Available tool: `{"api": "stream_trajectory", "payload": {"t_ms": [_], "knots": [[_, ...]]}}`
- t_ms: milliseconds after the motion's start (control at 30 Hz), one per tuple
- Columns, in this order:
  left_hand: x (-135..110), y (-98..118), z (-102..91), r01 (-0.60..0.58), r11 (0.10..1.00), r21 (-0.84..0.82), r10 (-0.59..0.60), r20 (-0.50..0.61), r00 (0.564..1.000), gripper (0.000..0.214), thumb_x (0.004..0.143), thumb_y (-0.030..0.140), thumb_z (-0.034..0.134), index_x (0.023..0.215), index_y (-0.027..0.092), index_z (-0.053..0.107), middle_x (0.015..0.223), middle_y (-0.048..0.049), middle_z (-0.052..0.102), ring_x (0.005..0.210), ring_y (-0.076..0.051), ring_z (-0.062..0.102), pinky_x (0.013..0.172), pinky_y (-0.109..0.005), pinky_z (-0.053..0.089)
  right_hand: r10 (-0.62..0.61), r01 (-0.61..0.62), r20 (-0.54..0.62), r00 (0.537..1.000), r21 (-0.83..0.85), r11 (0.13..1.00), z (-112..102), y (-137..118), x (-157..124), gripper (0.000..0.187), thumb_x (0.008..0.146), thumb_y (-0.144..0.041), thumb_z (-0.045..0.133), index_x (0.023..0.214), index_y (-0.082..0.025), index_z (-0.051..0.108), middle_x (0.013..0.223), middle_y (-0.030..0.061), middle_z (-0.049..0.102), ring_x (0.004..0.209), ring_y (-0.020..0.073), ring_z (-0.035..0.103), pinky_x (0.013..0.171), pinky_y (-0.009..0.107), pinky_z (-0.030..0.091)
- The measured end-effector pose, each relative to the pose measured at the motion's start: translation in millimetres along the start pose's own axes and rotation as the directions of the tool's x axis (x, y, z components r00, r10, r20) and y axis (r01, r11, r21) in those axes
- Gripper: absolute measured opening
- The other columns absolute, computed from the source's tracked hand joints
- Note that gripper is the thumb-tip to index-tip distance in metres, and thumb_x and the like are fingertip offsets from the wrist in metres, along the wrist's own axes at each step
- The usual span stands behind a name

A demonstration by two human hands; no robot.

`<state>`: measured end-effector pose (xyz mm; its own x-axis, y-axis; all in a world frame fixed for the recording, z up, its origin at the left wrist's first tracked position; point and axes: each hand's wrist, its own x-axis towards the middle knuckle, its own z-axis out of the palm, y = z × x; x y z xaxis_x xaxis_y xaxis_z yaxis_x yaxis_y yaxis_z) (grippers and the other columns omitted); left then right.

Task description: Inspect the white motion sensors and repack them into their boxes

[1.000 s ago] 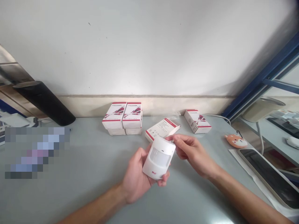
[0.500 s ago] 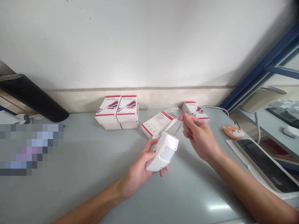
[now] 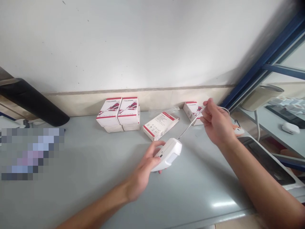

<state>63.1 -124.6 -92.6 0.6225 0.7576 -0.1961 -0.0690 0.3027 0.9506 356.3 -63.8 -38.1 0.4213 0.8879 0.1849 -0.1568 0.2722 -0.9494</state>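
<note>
My left hand (image 3: 145,170) is wrapped round a white motion detector (image 3: 169,151), tilted above the table with its window facing right. A thin metal telescopic antenna (image 3: 190,126) sticks out of the detector's top end toward the upper right. The fingers of my right hand (image 3: 215,122) pinch the antenna's far tip. Behind the detector lies an open white and red carton (image 3: 160,124) marked as a detector box.
Several white and red boxes (image 3: 118,113) stand stacked by the wall, with another box (image 3: 190,109) farther right. A clear plastic bag (image 3: 164,110) lies behind the carton. To the right are a phone (image 3: 267,160) and an orange animal-faced case (image 3: 238,130). A black roll (image 3: 35,100) leans at left.
My right hand has moved up and right with the antenna tip, and the antenna is now much longer. The detector has turned slightly in my left hand.
</note>
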Motion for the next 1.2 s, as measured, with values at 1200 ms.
{"api": "stream_trajectory", "payload": {"t_ms": [1200], "knots": [[2, 11, -3.2, 0.002, 0.996, -0.084, -0.003, -0.014, 1.000, 0.043, 0.099, 0.051, 0.059, 0.135, 0.028, 0.052, 0.100, -0.0034, 0.062, 0.080, -0.017, 0.054, 0.069, -0.030, 0.036, -0.108, 0.108, 0.004, 0.994, 0.014, 0.994, -14, 4, 15, 0.046, 0.080, -0.065, 0.087, 0.079, -0.024, 0.066, 0.059, -0.0089, 0.030, 0.048, 0.0081, 0.025, 0.042, 0.026, 0.024]]}}
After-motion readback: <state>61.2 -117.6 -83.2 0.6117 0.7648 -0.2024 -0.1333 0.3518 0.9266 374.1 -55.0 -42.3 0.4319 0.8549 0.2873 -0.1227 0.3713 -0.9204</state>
